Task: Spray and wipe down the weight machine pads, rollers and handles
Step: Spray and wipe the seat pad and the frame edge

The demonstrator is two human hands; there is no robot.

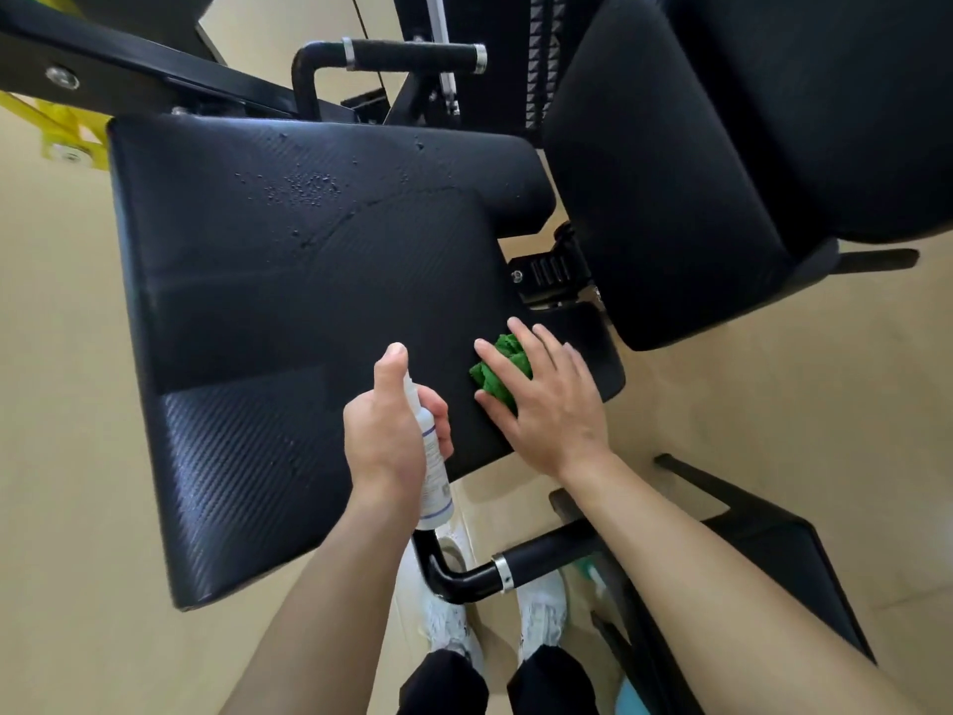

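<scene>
A wide black seat pad [289,312] fills the middle of the head view, with spray droplets and a wet smear near its far side. My left hand [384,430] grips a small white spray bottle [432,467] over the pad's near edge, thumb up on the nozzle. My right hand [546,399] lies flat with spread fingers on a crumpled green cloth [503,366], pressing it onto the pad's near right corner. A black back pad [722,147] stands to the right. One handle with a black grip [412,54] is beyond the seat, another [546,552] below my arms.
The machine's black frame bar [129,59] crosses the top left, with a yellow part [56,131] beneath it. A seat adjuster bracket [546,270] sits between the two pads. My white shoes [541,616] stand on beige floor [56,405]; a black frame base [773,549] lies to the right.
</scene>
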